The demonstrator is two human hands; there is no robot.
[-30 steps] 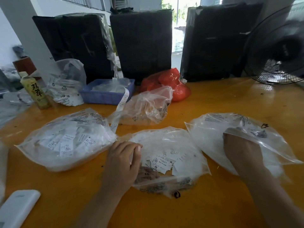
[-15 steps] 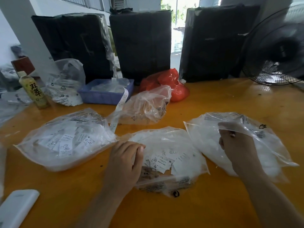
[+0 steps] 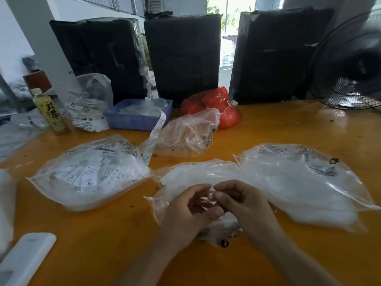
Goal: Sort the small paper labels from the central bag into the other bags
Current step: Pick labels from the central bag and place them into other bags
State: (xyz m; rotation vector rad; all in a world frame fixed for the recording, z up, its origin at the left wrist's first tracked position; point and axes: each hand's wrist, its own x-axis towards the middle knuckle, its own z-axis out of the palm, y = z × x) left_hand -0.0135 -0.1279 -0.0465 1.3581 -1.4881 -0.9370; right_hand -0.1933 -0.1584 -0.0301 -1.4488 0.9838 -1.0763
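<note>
Sorting station on an orange table (image 3: 268, 124), head view. The central bag (image 3: 198, 174) lies near the front edge at mid-width; the left bag (image 3: 90, 172) sits beside it toward the left edge, the right bag (image 3: 299, 182) beside it toward the right edge. Both hands meet over the near half of the central bag. The left hand (image 3: 185, 211) has its fingers curled, as does the right hand (image 3: 243, 203), and their fingertips converge on something small and pale, probably a paper label (image 3: 211, 196); blur prevents telling which hand actually grips it. Judged relation: the meeting point lies roughly midway between the two side bags, the right hand nearer the right bag, the left hand nearer the left, so either bag is reachable sideways.
</note>
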